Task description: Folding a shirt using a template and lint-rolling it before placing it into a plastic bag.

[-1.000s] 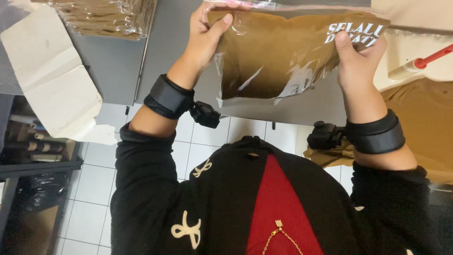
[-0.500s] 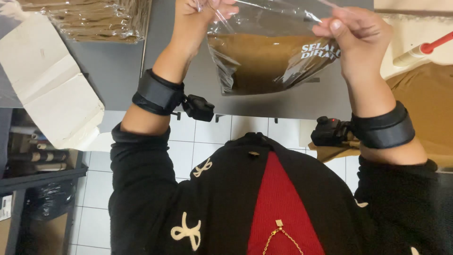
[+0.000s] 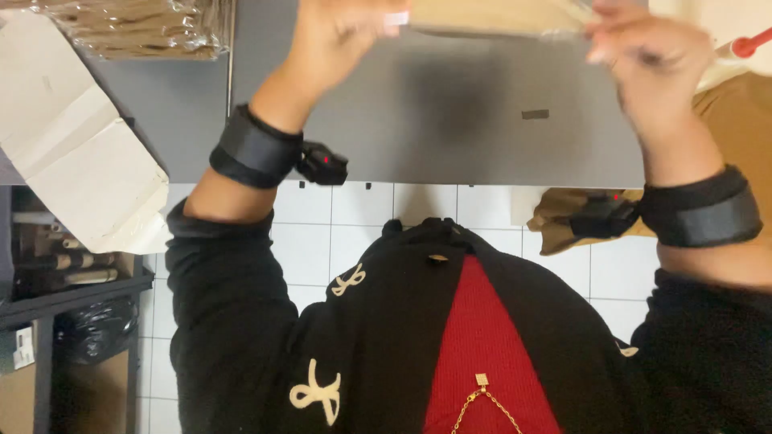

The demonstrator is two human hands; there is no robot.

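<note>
Flat packet (image 3: 498, 16), tan contents in a clear wrapper, at the top centre of the frame, seen nearly edge-on and cut off by the upper border; held level above a grey table (image 3: 450, 120), on which its shadow falls. Left hand (image 3: 342, 28), top centre-left: fingers pinched on the packet's left end, one pale nail showing at the corner. Right hand (image 3: 647, 60), upper right, slightly blurred: fingers closed over the packet's right end. Each forearm carries a wide black wrist band, the left band (image 3: 256, 149) with a small black device (image 3: 322, 163) showing a red light, the right band (image 3: 701, 207) with a like device (image 3: 599, 215) beside it. Stack of similar clear-wrapped tan packets (image 3: 145, 28) at the upper left corner, on the table. Pale folded cardboard sheet (image 3: 76, 153) at the left, overhanging the table edge. Tan cloth (image 3: 736, 120) at the right edge, draping past the table; a red-tipped object (image 3: 748, 44) above it, kind not clear. Lower half of the frame: black garment with cream looped motifs and a red front panel (image 3: 474, 354), over white floor tiles (image 3: 354, 221). Dark shelf unit (image 3: 64, 297) at the lower left.
</note>
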